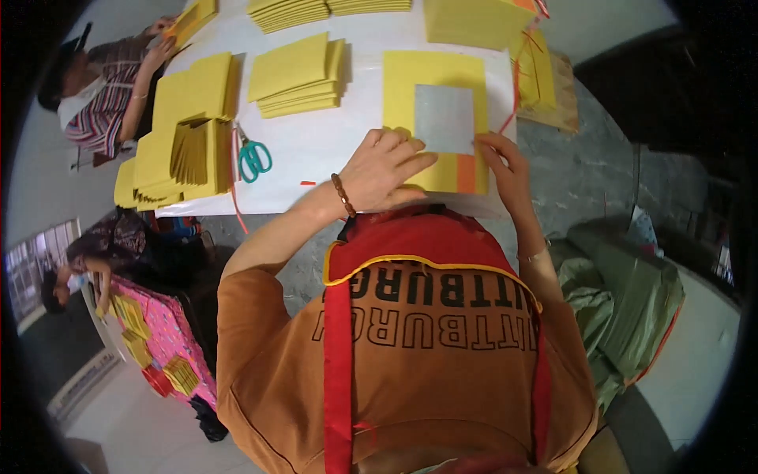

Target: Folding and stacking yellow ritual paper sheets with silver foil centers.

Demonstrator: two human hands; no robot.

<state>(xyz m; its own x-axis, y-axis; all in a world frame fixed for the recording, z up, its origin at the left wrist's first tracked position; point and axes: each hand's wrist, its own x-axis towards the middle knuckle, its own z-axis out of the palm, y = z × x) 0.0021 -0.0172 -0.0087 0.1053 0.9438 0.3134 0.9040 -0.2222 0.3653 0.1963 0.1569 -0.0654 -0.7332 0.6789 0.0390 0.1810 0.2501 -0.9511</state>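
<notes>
In front of me on the white-covered table lies a yellow paper sheet (397, 87). A silver-grey rectangular sheet (444, 114) sits on it, and an orange patch (467, 172) shows at its lower right. My left hand (385, 170) rests on the yellow paper's left side, fingers stretched out and holding nothing. At the silver-grey sheet's right edge, my right hand (505, 162) has its thumb and fingertips closed in a pinch. The fingertips partly hide the edge they grip.
Folded yellow paper stacks (298, 75) stand on the table (308, 150). Green-handled scissors (253, 158) lie beside a fanned yellow bundle (193, 154). A co-worker (103, 103) handles yellow paper at the far left; another person sits by a pink-covered table (170, 324). Green sacking (632, 316) is at the right.
</notes>
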